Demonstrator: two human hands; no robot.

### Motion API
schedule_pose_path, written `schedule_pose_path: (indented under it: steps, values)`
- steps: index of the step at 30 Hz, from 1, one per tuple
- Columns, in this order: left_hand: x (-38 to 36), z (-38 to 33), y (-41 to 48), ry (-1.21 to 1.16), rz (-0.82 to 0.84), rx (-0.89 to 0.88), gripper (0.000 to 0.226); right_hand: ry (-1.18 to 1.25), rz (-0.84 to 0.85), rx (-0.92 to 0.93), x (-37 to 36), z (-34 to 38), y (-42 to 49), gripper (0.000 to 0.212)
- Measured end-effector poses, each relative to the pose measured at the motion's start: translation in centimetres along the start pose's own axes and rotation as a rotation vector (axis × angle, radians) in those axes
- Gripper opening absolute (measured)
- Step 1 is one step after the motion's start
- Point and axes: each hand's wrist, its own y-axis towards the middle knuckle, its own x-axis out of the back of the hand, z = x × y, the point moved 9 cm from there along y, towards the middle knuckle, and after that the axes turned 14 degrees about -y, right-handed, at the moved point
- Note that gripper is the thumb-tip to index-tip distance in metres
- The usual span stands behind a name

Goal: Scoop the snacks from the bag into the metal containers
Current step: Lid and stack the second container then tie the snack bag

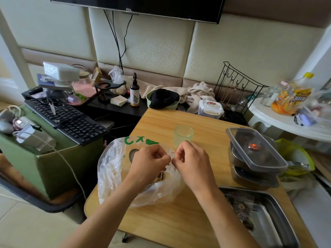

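Forearms: both come in from the lower edge and meet over the bag (pixel 111 169).
Surface (pixel 179 221): wooden; it carries all the task's things.
Bag: clear plastic with green print, lying on the left part of the surface. Brown snacks (pixel 161 176) show through the film.
Tray (pixel 274 221): metal, at the near right corner. Dark pieces lie in it; I cannot tell what they are.
Metal containers (pixel 250 181): stacked at the right edge, apart from the bag. A clear lid (pixel 259 145) covers the upper one.
Left hand (pixel 150 161): the grip is clenched and pinches the bag's film at its gathered top.
Right hand (pixel 189 163): just beside the left. Its grip pinches the same gathered film.
Cup (pixel 183 134): pale green and upright, it seems empty, just behind the two hands.
Progress: I judge the task is at its very start. The bag seems not yet opened, no scoop is held, and the containers are covered. Opening, uncovering and all the scooping are left.
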Motion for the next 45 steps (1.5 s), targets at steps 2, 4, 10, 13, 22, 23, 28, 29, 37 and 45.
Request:
schedule_pose_path:
  steps: [2,4,10,13,22,23,28,29,37,45]
  values:
    - [0.1,-0.7,0.2,0.122,-0.043,-0.120,0.012,-0.007,0.021,0.016,-0.2,0.3,0.0,0.021]
    - [0.3,-1.1,0.4,0.266,-0.067,-0.231,0.015,-0.003,0.072,0.035,-0.6,0.7,0.0,0.020]
    - [-0.6,-2.6,-0.4,0.591,-0.072,-0.483,0.014,-0.040,0.115,0.015,-0.8,0.4,0.1,0.018]
    - [-2.0,-1.8,-0.6,0.453,0.206,-0.457,0.050,0.109,0.146,-0.044,-1.1,-1.0,0.0,0.014]
    - [-2.3,-0.1,0.4,0.416,0.238,-0.404,0.058,0.584,0.204,-0.139,-1.2,-2.0,-0.4,0.011]
    - [-2.1,-0.1,0.5,0.426,0.218,-0.412,0.055,0.574,0.157,-0.125,-0.7,-2.0,-0.4,0.011]
    - [-1.6,-0.3,0.6,0.445,0.134,-0.411,0.041,0.657,0.175,-0.077,-0.3,-1.1,-0.5,0.013]
    - [-1.5,-0.3,0.7,0.445,0.119,-0.404,0.040,0.643,0.218,-0.081,-0.7,-0.9,-0.7,0.015]
    - [-1.6,0.1,0.7,0.499,0.133,-0.354,0.043,0.800,0.413,-0.273,-3.9,-1.7,-1.3,0.018]
    - [0.0,1.0,1.7,0.640,0.134,-0.258,0.044,0.611,0.185,-0.182,-1.3,-3.0,-0.1,0.014]
